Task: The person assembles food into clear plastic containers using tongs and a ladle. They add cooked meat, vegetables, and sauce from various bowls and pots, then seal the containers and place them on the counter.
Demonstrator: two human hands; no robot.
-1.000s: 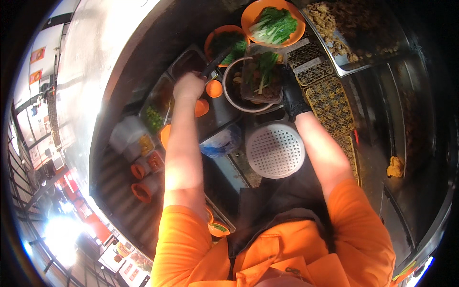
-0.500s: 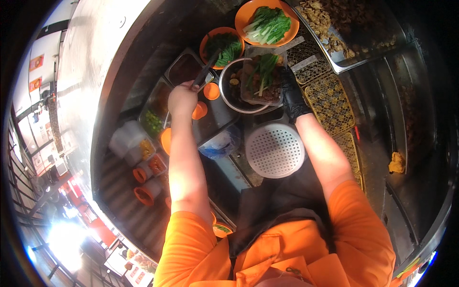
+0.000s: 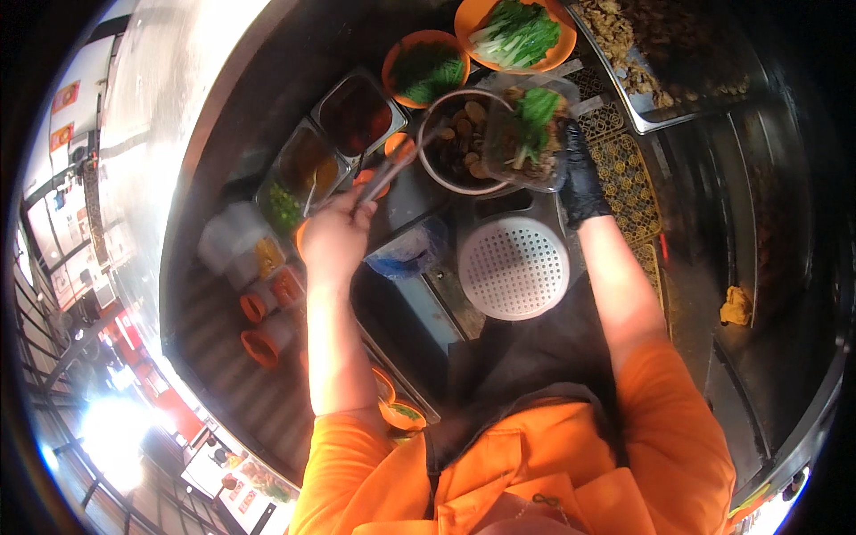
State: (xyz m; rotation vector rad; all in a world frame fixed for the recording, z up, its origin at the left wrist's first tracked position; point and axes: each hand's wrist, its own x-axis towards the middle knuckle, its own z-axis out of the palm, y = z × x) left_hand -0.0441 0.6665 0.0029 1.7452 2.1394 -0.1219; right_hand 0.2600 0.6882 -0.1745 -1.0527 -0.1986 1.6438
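Observation:
My bare left hand (image 3: 337,236) is closed around long tongs (image 3: 383,178), which slant up and right. Their blurred tips come near the left rim of a round metal bowl (image 3: 423,159) holding round brown pieces in dark liquid. My right hand (image 3: 584,183), in a black glove, grips the right side of a clear plastic container (image 3: 535,185). Green leaves (image 3: 537,116) lie in it on brown food. The container overlaps the bowl's right edge in view. Beyond the bowl stand an orange bowl of chopped greens (image 3: 423,76) and an orange plate (image 3: 568,45) of leafy stalks.
A white perforated round lid or stool top (image 3: 513,267) is just in front of me. Metal pans of red sauce (image 3: 357,116) and chopped green onion (image 3: 283,205) stand left. At far right are a meat tray (image 3: 644,123) and yellow lattice mats (image 3: 629,183).
My left hand has drawn the tongs back from the chopped greens, toward me, their tips now near the metal bowl. My right hand has moved the container rightward, uncovering more of that bowl.

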